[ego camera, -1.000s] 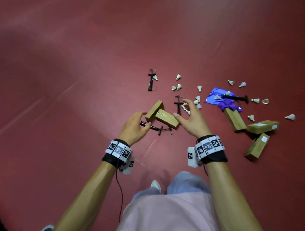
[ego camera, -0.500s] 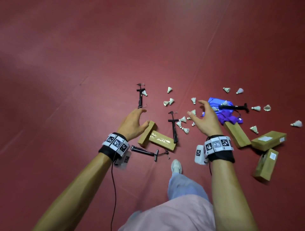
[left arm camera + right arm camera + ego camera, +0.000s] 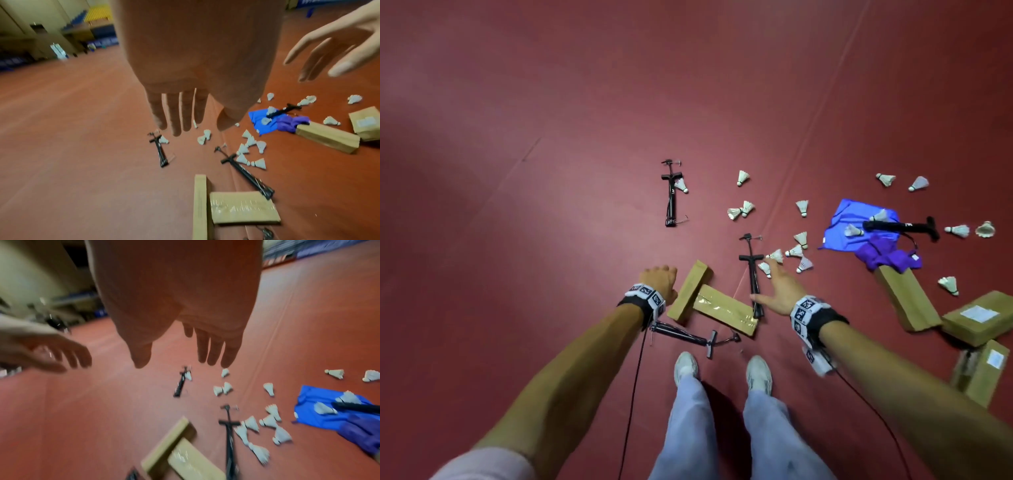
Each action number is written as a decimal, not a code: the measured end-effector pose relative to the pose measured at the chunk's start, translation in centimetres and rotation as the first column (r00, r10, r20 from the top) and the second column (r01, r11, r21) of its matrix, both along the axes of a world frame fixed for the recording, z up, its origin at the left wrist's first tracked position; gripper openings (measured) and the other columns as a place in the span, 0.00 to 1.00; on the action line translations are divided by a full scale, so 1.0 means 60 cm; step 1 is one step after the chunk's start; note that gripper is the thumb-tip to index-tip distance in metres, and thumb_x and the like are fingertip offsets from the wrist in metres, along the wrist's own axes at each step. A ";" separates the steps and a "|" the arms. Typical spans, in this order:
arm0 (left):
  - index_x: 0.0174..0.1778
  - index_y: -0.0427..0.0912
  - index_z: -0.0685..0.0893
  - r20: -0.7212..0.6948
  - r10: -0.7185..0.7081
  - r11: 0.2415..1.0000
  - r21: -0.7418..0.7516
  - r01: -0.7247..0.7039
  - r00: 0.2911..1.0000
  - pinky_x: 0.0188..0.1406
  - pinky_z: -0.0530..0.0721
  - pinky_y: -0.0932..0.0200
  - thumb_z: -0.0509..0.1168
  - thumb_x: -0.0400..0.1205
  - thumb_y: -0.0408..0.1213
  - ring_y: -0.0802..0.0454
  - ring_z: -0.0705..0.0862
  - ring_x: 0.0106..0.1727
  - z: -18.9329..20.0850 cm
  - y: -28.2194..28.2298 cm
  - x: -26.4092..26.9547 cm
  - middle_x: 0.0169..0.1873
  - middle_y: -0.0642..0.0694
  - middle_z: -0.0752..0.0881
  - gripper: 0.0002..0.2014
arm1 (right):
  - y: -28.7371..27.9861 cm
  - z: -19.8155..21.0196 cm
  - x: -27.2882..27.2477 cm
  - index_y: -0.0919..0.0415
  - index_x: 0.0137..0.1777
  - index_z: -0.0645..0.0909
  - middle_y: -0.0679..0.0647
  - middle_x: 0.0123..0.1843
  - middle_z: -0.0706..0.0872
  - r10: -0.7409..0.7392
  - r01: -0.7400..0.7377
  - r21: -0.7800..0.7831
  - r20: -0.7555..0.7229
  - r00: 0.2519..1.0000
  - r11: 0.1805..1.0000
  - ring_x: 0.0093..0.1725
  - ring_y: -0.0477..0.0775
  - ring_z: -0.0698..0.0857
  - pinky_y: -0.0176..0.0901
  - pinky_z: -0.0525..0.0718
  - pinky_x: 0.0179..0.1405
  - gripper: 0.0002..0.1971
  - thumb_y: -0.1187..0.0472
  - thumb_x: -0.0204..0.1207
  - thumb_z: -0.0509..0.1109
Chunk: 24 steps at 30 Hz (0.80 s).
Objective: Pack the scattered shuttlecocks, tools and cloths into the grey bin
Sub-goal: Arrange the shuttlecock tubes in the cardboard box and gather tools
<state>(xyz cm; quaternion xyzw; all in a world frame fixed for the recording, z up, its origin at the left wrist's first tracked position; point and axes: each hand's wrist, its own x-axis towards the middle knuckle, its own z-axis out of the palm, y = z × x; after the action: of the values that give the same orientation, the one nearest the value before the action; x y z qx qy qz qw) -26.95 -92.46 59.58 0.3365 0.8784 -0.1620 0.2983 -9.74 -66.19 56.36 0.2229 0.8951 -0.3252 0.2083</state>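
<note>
**Both hands empty above the scattered things on the red floor**

In the head view the left hand (image 3: 659, 279) hangs in the lower middle of the frame, above the floor (image 3: 551, 205), and holds nothing; the left wrist view shows its fingers (image 3: 179, 112) straight and close together. The right hand (image 3: 779, 291) is to the right of it, fingers spread, also with nothing in it.

Between the two hands lie two brown boxes (image 3: 710, 298), touching each other in a T shape. Both are closed, so what is inside cannot be seen. Three more closed boxes (image 3: 977, 322) lie at the right edge of the frame.

A black pump (image 3: 751, 274) lies just left of the right hand, beside the boxes. A second pump (image 3: 671, 195) lies further up, and a third pump (image 3: 688, 337) lies near the feet.

Many white shuttlecocks (image 3: 794, 251) are scattered in the middle right of the frame. A blue cloth (image 3: 856, 226) lies at the right with two shuttlecocks and a fourth pump (image 3: 900, 226) on it. A purple cloth (image 3: 887, 257) touches its lower edge.

The grey bin is in none of the views.
</note>
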 end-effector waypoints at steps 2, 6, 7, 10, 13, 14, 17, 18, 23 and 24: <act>0.74 0.42 0.73 0.048 0.006 0.999 -0.042 -0.004 0.999 0.63 0.81 0.44 0.65 0.85 0.48 0.38 0.83 0.66 -0.103 -0.020 -0.007 0.67 0.41 0.82 0.23 | -0.012 -0.094 0.005 0.56 0.87 0.53 0.63 0.81 0.74 0.059 -0.061 0.024 0.096 0.994 0.998 0.78 0.67 0.76 0.60 0.78 0.75 0.55 0.38 0.69 0.81; 0.75 0.42 0.72 0.151 -0.009 0.998 -0.055 0.018 0.989 0.66 0.80 0.44 0.66 0.83 0.47 0.37 0.82 0.68 -0.307 -0.054 -0.011 0.68 0.41 0.81 0.25 | -0.017 -0.287 0.005 0.55 0.75 0.62 0.60 0.70 0.81 0.131 -0.150 0.070 0.226 0.965 0.986 0.67 0.63 0.82 0.56 0.83 0.65 0.42 0.37 0.70 0.79; 0.76 0.41 0.71 0.164 -0.014 0.998 -0.054 0.023 0.986 0.66 0.79 0.43 0.66 0.83 0.46 0.36 0.82 0.68 -0.358 -0.062 -0.014 0.68 0.41 0.81 0.26 | -0.017 -0.336 0.001 0.55 0.73 0.63 0.59 0.69 0.81 0.146 -0.170 0.080 0.245 0.958 0.982 0.67 0.63 0.82 0.54 0.83 0.63 0.40 0.37 0.70 0.79; 0.78 0.40 0.68 0.177 -0.004 0.999 -0.046 0.012 0.984 0.68 0.79 0.42 0.66 0.83 0.47 0.36 0.81 0.69 -0.503 -0.087 -0.024 0.70 0.40 0.80 0.29 | -0.027 -0.476 -0.012 0.55 0.76 0.63 0.57 0.75 0.77 0.215 -0.248 0.085 0.286 0.934 0.965 0.72 0.62 0.79 0.56 0.81 0.68 0.43 0.38 0.69 0.81; 0.79 0.40 0.66 0.171 0.018 0.999 -0.032 -0.013 0.985 0.68 0.79 0.43 0.66 0.82 0.50 0.37 0.80 0.69 -0.645 -0.110 -0.035 0.71 0.40 0.78 0.32 | -0.042 -0.613 -0.025 0.53 0.84 0.59 0.55 0.82 0.71 0.277 -0.309 0.072 0.290 0.916 0.948 0.79 0.61 0.73 0.57 0.75 0.77 0.50 0.38 0.68 0.81; 0.79 0.40 0.65 0.163 0.028 0.999 -0.025 -0.024 0.986 0.66 0.80 0.43 0.67 0.81 0.52 0.37 0.81 0.68 -0.690 -0.117 -0.039 0.71 0.41 0.78 0.34 | -0.048 -0.656 -0.029 0.52 0.86 0.57 0.54 0.83 0.69 0.289 -0.321 0.068 0.292 0.912 0.945 0.81 0.60 0.71 0.56 0.74 0.79 0.52 0.37 0.68 0.81; 0.80 0.41 0.63 0.132 0.095 0.995 0.005 -0.097 0.987 0.64 0.82 0.42 0.68 0.78 0.59 0.38 0.82 0.67 -0.813 -0.132 -0.048 0.69 0.43 0.77 0.40 | -0.064 -0.781 -0.043 0.51 0.89 0.50 0.55 0.86 0.63 0.321 -0.354 0.059 0.305 0.897 0.933 0.85 0.61 0.64 0.56 0.69 0.83 0.59 0.35 0.66 0.82; 0.82 0.40 0.61 0.128 0.118 0.993 0.007 -0.120 0.985 0.65 0.82 0.42 0.69 0.78 0.61 0.38 0.82 0.67 -0.849 -0.136 -0.051 0.70 0.43 0.76 0.43 | -0.069 -0.821 -0.047 0.51 0.90 0.49 0.56 0.87 0.62 0.332 -0.367 0.061 0.309 0.891 0.928 0.86 0.61 0.63 0.56 0.67 0.85 0.61 0.35 0.65 0.82; 0.84 0.39 0.55 0.131 0.197 0.980 0.013 -0.201 0.972 0.65 0.83 0.40 0.70 0.77 0.64 0.37 0.81 0.69 -0.974 -0.153 -0.057 0.72 0.41 0.76 0.49 | -0.090 -0.961 -0.076 0.50 0.90 0.43 0.61 0.91 0.52 0.366 -0.414 0.085 0.335 0.868 0.906 0.89 0.65 0.56 0.61 0.61 0.87 0.66 0.32 0.62 0.82; 0.84 0.38 0.53 0.132 0.223 0.974 0.014 -0.226 0.966 0.64 0.83 0.39 0.71 0.77 0.64 0.37 0.81 0.69 -0.990 -0.158 -0.056 0.73 0.40 0.76 0.51 | -0.098 -0.981 -0.083 0.49 0.91 0.38 0.61 0.92 0.47 0.373 -0.426 0.076 0.362 0.855 0.902 0.90 0.65 0.53 0.63 0.58 0.88 0.70 0.31 0.60 0.83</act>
<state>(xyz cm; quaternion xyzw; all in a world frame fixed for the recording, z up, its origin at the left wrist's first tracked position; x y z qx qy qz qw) -30.31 -101.93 0.20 0.2490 0.8918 -0.0921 0.3663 -14.70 -72.06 -2.48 0.0997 0.8947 -0.1618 0.4041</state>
